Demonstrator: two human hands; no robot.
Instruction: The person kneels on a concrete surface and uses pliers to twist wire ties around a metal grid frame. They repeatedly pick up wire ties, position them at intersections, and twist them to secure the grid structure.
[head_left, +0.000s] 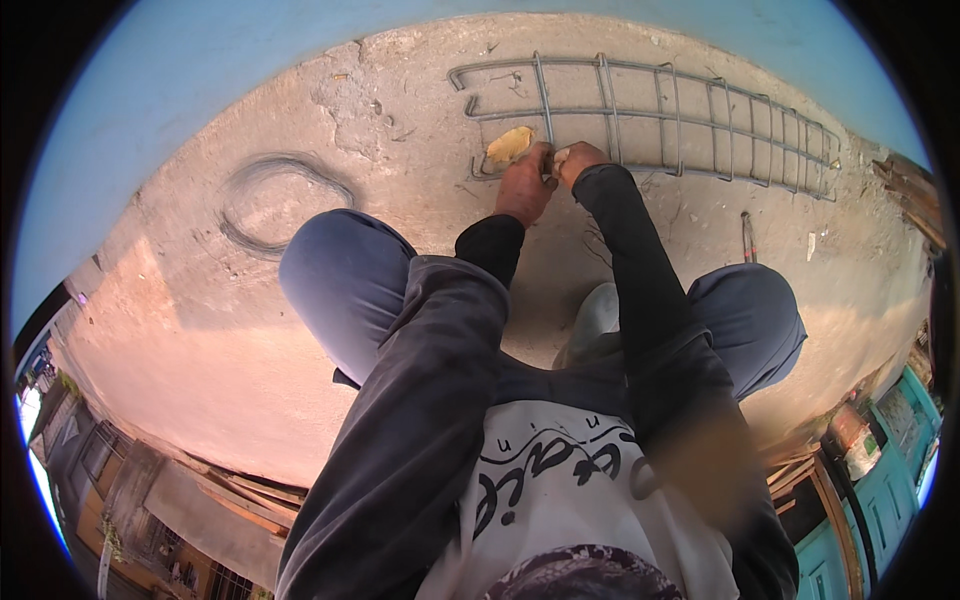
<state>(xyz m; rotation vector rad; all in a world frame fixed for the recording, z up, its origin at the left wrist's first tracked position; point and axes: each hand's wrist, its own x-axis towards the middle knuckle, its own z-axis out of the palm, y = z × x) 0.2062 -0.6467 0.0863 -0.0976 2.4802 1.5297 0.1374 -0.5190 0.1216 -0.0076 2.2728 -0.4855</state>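
Note:
A long rebar cage of steel bars and rectangular stirrups lies on the concrete in front of me, stretching to the right. At the near bar, below the stirrup closest to its left end, my two hands work side by side. My left hand has its fingers closed around the steel there. Close beside it, my right hand is bent inward with its fingers pinched; what they hold is too small to make out. A yellowish flat scrap lies just left of my fingers, within the cage's end.
A coil of thin wire rests on the slab to the left. Pliers lie beyond my right knee. Loose wire bits are scattered below my hands. Planks are at the far right, with a turquoise door at lower right.

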